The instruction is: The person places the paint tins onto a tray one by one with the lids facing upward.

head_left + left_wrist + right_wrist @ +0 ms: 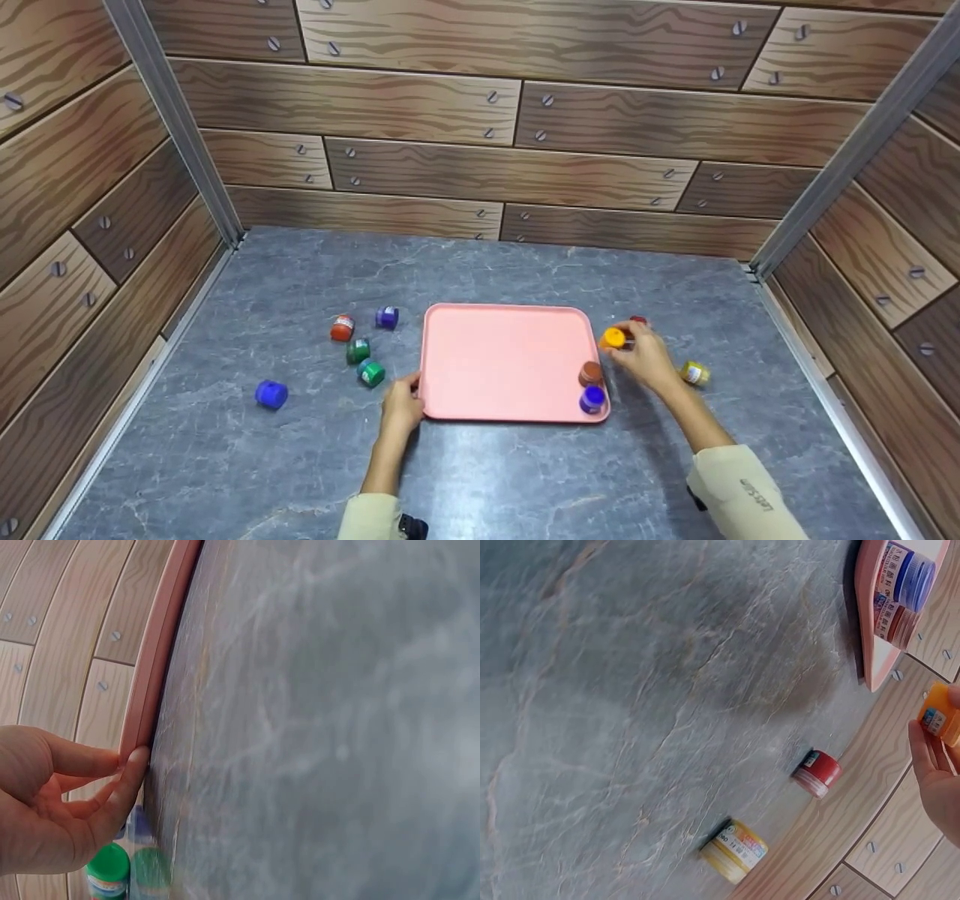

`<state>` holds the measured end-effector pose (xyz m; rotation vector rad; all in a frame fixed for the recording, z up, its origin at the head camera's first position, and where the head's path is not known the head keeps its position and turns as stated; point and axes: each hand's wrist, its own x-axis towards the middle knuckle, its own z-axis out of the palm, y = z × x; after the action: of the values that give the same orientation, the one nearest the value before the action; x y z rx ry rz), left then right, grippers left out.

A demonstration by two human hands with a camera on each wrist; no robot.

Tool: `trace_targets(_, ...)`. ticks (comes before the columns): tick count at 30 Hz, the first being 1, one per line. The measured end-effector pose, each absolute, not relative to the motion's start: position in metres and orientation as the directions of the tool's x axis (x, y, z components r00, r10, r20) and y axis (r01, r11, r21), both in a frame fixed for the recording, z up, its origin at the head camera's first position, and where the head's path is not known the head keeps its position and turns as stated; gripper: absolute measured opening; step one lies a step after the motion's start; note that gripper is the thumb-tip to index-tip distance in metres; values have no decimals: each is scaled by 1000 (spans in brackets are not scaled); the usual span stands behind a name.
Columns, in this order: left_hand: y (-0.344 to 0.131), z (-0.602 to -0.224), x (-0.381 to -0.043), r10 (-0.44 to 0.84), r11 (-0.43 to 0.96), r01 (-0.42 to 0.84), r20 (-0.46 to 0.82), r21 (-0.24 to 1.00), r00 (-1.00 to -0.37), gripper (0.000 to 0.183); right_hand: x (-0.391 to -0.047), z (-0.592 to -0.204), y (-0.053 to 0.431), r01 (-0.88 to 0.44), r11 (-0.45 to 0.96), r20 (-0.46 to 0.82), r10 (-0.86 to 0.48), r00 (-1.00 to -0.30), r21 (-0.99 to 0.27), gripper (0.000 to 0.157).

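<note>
A pink tray (510,360) lies on the grey marbled surface. My left hand (403,405) pinches its left edge near the front corner; the left wrist view shows thumb and finger on the rim (150,667). Above the tray's right edge, my right hand (646,358) holds an orange paint jar (613,338) between thumb and fingers. In the tray's front right corner stand a brown paint jar (590,373) and a blue paint jar (592,400), side by side. A red paint jar (817,773) is mostly hidden behind my right hand in the head view.
Right of the tray lies a yellow paint jar (694,373). On the left are an orange-red jar (343,328), a purple jar (388,318), two green jars (358,351) and a blue jar (271,394). Wood-patterned walls (510,165) enclose the back and sides.
</note>
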<state>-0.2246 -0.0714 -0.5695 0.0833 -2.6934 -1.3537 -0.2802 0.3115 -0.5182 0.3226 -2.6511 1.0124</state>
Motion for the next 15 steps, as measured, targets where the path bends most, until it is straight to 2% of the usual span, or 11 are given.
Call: trace_targets(15,-70,-568,-225,-124,593,-9,80,805,-989,49,-294,-532,296,-263,731,280,-103,-955,-629,36)
